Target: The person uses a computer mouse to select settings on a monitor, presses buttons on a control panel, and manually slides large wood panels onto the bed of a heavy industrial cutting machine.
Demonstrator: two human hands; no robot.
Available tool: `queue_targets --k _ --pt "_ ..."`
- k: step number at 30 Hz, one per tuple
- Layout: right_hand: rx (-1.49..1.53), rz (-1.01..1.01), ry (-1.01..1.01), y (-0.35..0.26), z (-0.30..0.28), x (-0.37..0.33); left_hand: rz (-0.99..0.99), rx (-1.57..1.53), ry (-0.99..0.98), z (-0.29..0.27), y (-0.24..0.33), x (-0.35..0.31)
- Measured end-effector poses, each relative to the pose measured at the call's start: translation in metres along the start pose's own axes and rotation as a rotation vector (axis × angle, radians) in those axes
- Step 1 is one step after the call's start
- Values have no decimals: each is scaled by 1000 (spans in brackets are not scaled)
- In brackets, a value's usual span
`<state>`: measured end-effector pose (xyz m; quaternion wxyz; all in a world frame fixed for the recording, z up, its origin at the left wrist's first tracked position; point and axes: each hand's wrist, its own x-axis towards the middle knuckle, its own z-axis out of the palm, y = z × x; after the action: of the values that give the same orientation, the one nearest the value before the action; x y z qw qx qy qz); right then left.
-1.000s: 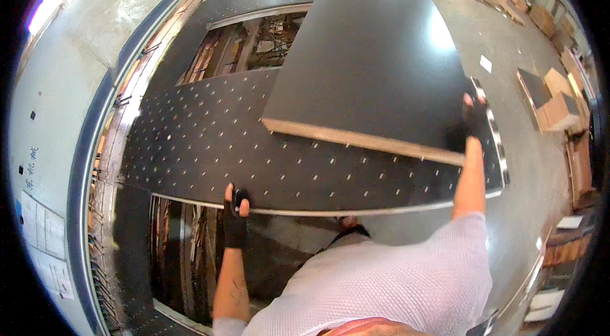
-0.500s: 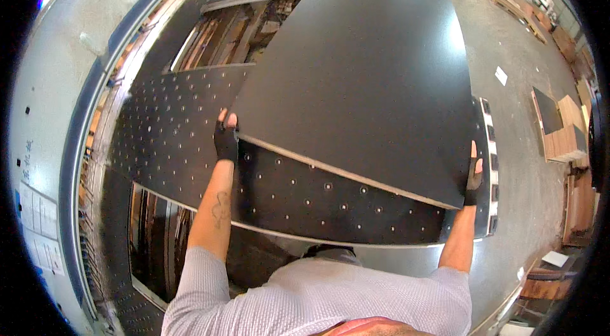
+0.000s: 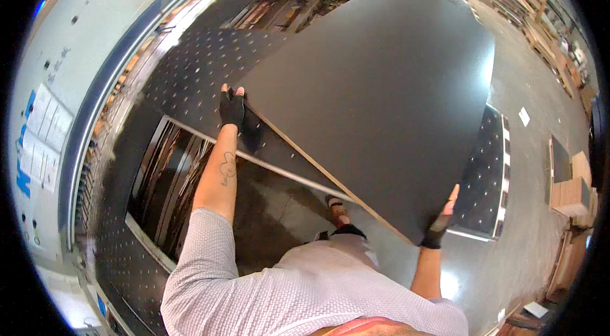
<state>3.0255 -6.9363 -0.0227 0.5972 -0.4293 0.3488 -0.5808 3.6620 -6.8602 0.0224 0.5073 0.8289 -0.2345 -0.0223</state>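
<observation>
A large dark flat board [image 3: 375, 94] with a pale brown cut edge lies at an angle across a black table [image 3: 203, 66] dotted with small round studs. My left hand [image 3: 232, 108], in a black fingerless glove, grips the board at its near left corner. At the near right corner my right hand [image 3: 438, 225], gloved the same way, holds the side edge, thumb or finger pointing up along it. That corner juts out past the table's front edge. The parts of both hands beneath the board are hidden.
On the left runs a long machine beam [image 3: 105, 88] with a metal rail. Gaps between the table wings show scrap strips [image 3: 171, 183] below. Small wooden boxes [image 3: 570, 190] stand on the floor at right, with stacked pallets [image 3: 534, 31] far right. My foot [image 3: 338, 209] is under the table's front edge.
The board has turned clockwise, its near right corner swinging toward me and beyond the table edge. My right hand moved nearer with it; my left hand shifted slightly farther away. The view has tilted.
</observation>
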Motion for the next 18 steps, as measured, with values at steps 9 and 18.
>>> queue_targets --k 9,18 --pt "-379 269 -661 -6 118 -181 -47 -571 -387 -146 -12 -305" --pt "-1050 -720 -54 -48 57 35 -78 -413 188 -304 -167 -314"
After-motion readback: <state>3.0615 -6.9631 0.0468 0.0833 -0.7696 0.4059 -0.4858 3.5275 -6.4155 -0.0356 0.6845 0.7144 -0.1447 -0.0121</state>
